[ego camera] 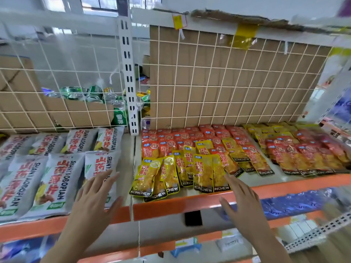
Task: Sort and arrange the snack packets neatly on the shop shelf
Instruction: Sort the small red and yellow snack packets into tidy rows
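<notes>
Both hands reach toward the shelf (190,205) with nothing in them: the left hand (93,202) hovers over the front edge with its fingers (106,179) spread wide above a grey snack bag (100,168), and the right hand (245,204) comes in with fingers (230,180) loosely open, the tips at or just short of the front yellow packets (203,173); whether they touch cannot be told. The open, flat pose suits pushing and squaring packets more than picking one up, so the step in hand is probably straightening the yellow group. That group needs it: the yellow packets at the front fan out crooked and overlap, a few hanging past the orange lip, while the red packets (171,141) behind them and the red and yellow ones to the right (303,154) lie in tidier overlapping rows. The grey bags on the left bay lie in two orderly rows. Behind the wire grid (228,73), an open cardboard box (76,111) holds green drink cans (91,93), and a flat cardboard sheet (247,82) backs the right bay, keeping packets from slipping through.
</notes>
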